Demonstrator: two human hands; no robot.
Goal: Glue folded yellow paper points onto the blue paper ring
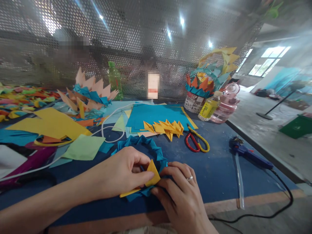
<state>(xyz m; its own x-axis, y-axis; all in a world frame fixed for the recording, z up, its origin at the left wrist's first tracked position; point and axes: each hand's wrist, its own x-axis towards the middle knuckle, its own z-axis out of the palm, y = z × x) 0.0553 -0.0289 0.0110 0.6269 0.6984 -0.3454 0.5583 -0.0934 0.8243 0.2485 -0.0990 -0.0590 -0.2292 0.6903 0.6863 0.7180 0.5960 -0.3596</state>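
Note:
On the near side of the table lies a ring of folded blue paper. My left hand pinches a yellow folded paper piece against the ring's near right side. Another yellow folded piece shows under that hand, at the ring's front. My right hand, a ring on one finger, grips the blue paper ring from the right. Several yellow folded pieces sit in a row behind it, on a stack of blue sheets. The palm side of both hands is hidden.
Red-and-yellow scissors lie right of centre. A blue glue gun with a clear stick rests near the right edge, its cord hanging off. Paper crowns, bottles and a metal mesh stand behind. Yellow sheets and a white cable cover the left.

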